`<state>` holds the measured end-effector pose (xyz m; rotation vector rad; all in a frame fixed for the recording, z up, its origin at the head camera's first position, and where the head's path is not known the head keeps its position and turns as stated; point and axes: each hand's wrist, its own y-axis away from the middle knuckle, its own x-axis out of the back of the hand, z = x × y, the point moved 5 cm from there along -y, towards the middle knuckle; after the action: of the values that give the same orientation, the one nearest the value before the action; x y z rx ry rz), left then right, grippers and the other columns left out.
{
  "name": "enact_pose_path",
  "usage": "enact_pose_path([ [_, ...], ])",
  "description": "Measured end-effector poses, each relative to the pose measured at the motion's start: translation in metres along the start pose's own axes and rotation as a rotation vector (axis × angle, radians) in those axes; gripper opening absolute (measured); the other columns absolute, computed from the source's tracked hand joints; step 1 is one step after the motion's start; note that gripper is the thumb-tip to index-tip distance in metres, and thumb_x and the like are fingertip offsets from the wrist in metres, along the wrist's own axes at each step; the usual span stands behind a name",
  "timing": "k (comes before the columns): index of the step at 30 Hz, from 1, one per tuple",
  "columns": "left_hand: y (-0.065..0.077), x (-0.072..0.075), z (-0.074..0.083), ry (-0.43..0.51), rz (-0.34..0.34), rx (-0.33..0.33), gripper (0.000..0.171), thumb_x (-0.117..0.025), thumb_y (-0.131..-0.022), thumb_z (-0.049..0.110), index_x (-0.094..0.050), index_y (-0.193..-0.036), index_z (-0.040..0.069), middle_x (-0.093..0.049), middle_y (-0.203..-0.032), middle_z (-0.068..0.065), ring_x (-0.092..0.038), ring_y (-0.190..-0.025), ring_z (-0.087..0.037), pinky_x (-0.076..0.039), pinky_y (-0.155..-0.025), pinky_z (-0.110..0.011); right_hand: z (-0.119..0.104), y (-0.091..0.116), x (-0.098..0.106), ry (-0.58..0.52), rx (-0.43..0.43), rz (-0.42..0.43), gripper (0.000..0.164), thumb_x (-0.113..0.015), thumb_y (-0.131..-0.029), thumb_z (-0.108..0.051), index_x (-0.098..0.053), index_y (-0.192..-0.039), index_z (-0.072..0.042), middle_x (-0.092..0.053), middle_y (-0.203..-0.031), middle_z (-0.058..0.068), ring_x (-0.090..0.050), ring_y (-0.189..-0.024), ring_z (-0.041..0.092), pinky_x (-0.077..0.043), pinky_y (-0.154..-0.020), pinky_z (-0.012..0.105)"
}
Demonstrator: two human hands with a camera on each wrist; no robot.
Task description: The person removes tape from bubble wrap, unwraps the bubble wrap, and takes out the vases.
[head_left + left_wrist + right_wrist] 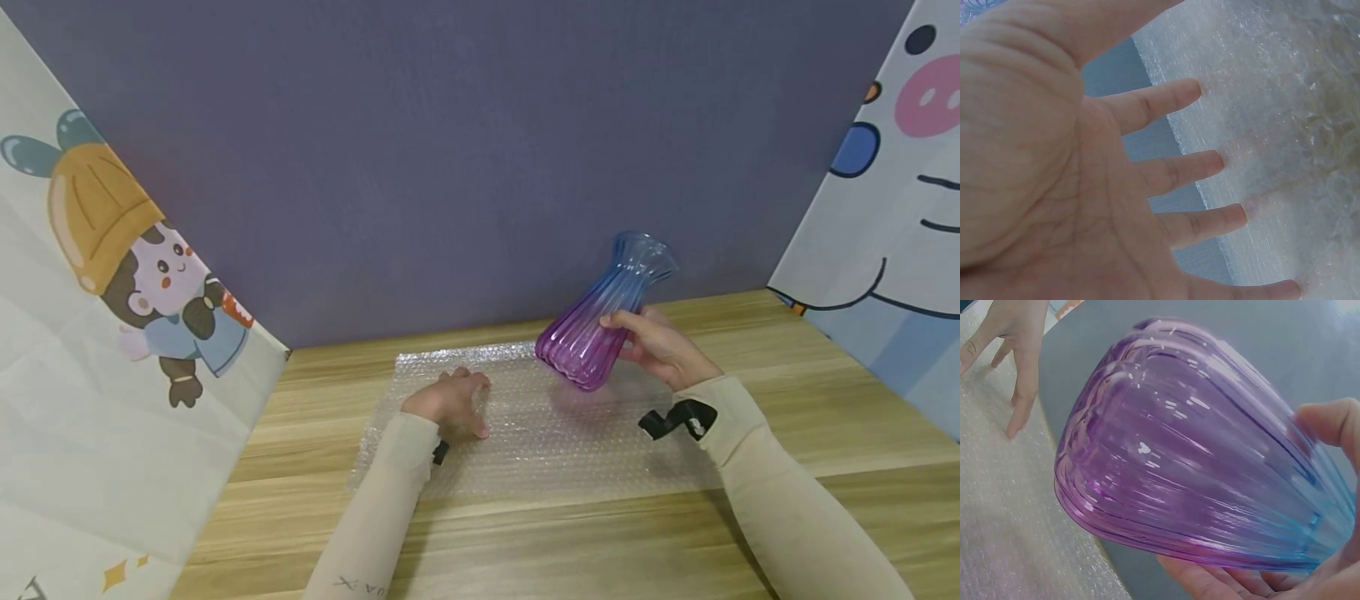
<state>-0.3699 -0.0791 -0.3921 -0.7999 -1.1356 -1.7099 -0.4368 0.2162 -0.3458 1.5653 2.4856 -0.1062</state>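
A ribbed glass vase (592, 329), purple at the base and blue at its flared mouth, tilts above the right part of a bubble wrap sheet (525, 450). My right hand (660, 346) grips it by the side, thumb on the near face and fingers around the other side. In the right wrist view the purple base of the vase (1166, 444) points left, toward the other hand. My left hand (450, 404) has its fingers spread, and in the left wrist view the fingertips (1210, 159) touch the bubble wrap (1285, 125).
The bubble wrap lies flat on a wood-grain table (322, 425). A dark grey-purple wall (450, 167) rises behind the table. Cloth panels with cartoon prints flank it, a figure in an orange hat (105, 217) at left and a pink-snouted one (930, 96) at right.
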Motion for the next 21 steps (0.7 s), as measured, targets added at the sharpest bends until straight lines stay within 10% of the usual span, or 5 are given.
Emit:
enact_pose_path([
  [21,0.0000,0.0013,0.0001,0.009,0.001,-0.017,0.086,-0.090,-0.077,0.025,-0.048,-0.152,0.022,-0.028,-0.168,-0.013,-0.017,-0.155,-0.049,-0.027,-0.118,-0.074,-0.0047,0.0021,0.0037,0.011,-0.015,0.063,0.041,-0.059,-0.098,-0.012,-0.041,-0.133,-0.023,-0.057,-0.123,-0.008,-0.058,-0.112,0.007,-0.057,-0.091,0.025],
])
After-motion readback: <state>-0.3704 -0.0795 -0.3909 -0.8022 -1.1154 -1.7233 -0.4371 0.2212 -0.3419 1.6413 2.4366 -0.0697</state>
